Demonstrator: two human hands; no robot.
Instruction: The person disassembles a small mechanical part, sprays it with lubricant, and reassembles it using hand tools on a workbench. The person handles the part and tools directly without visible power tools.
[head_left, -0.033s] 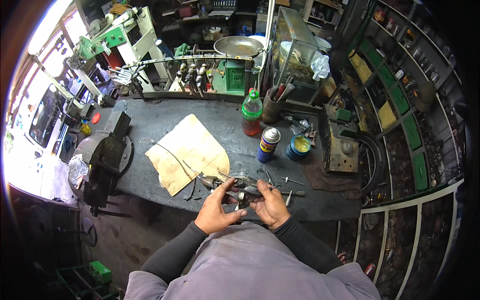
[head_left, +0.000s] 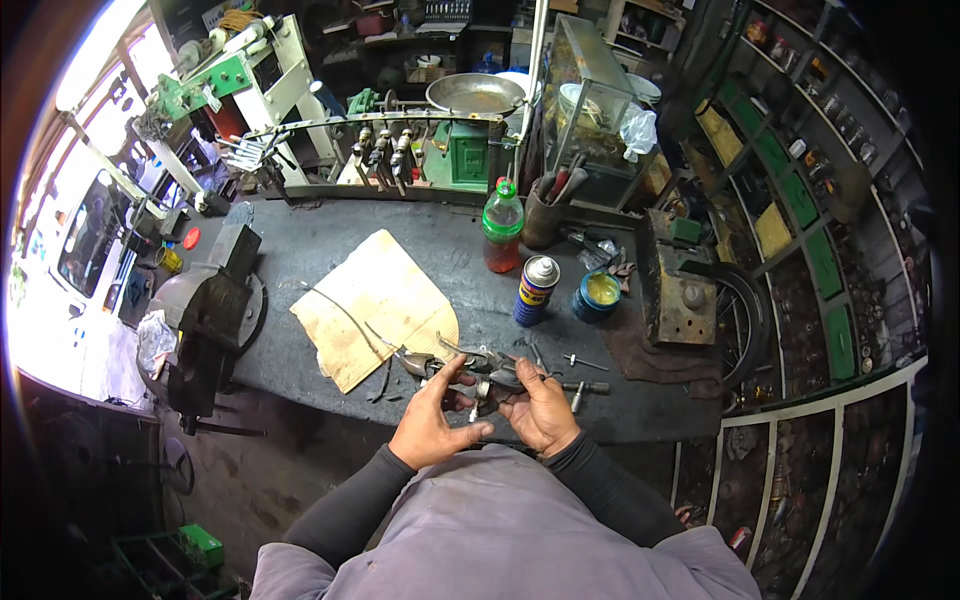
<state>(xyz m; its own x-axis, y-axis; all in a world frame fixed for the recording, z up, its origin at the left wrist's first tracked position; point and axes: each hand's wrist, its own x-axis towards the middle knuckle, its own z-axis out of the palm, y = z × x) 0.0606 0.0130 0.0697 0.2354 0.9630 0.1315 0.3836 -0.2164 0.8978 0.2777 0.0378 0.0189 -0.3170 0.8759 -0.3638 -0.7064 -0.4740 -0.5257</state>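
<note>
Over the bench's near edge, my two hands are at a grey metal part with a round collar [head_left: 483,389]. My right hand [head_left: 541,411] grips its right side, thumb on top and fingers curled underneath. My left hand [head_left: 432,418] has its fingers curled against the left side, with the thumb held lower and apart. A small pale tip shows below the collar. Fingers hide much of the part. Just beyond lie loose metal pieces [head_left: 420,362] and a thin cable [head_left: 345,312], which crosses a stained cardboard sheet [head_left: 385,275]. A T-shaped rod [head_left: 586,363] lies to the right.
A bench vise [head_left: 215,300] stands left. A blue spray can [head_left: 536,292], an open tub of yellowish grease [head_left: 598,295] and a green-capped bottle of red liquid [head_left: 502,230] stand beyond my hands. Right are a dark cloth [head_left: 665,365], a heavy metal block [head_left: 680,290] and shelving [head_left: 800,220].
</note>
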